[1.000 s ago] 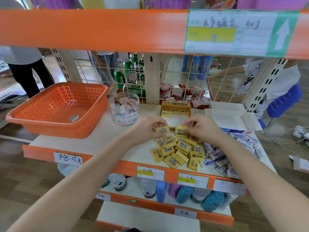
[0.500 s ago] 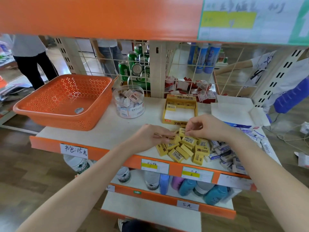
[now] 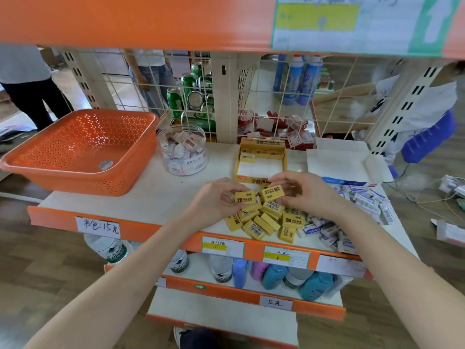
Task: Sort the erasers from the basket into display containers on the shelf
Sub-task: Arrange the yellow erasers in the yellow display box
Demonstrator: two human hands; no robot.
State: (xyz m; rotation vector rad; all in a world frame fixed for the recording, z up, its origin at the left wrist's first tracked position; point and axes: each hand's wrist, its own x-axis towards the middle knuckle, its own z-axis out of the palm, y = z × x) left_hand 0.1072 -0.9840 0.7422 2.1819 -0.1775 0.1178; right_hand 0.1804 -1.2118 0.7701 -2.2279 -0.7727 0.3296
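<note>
My left hand (image 3: 214,200) pinches a yellow 2B eraser (image 3: 244,197) just above a heap of yellow erasers (image 3: 264,220) on the white shelf (image 3: 161,197). Beside it, my right hand (image 3: 307,192) pinches a second yellow eraser (image 3: 273,192). Behind both hands stands an open yellow display box (image 3: 260,163) with a few erasers along its back row. Blue-and-white erasers (image 3: 352,217) lie spread to the right of the heap. The orange basket (image 3: 75,152) sits at the left with nothing but a sticker inside.
A clear round jar (image 3: 183,149) of small packaged erasers stands between basket and yellow box. An open white box (image 3: 342,162) lies at the back right. A wire grid (image 3: 276,96) backs the shelf, with cans and people behind it. Bottles fill the lower shelf (image 3: 251,275).
Both hands have lifted off the heap, each with a yellow eraser pinched and turned label-up. The view has moved closer to the shelf.
</note>
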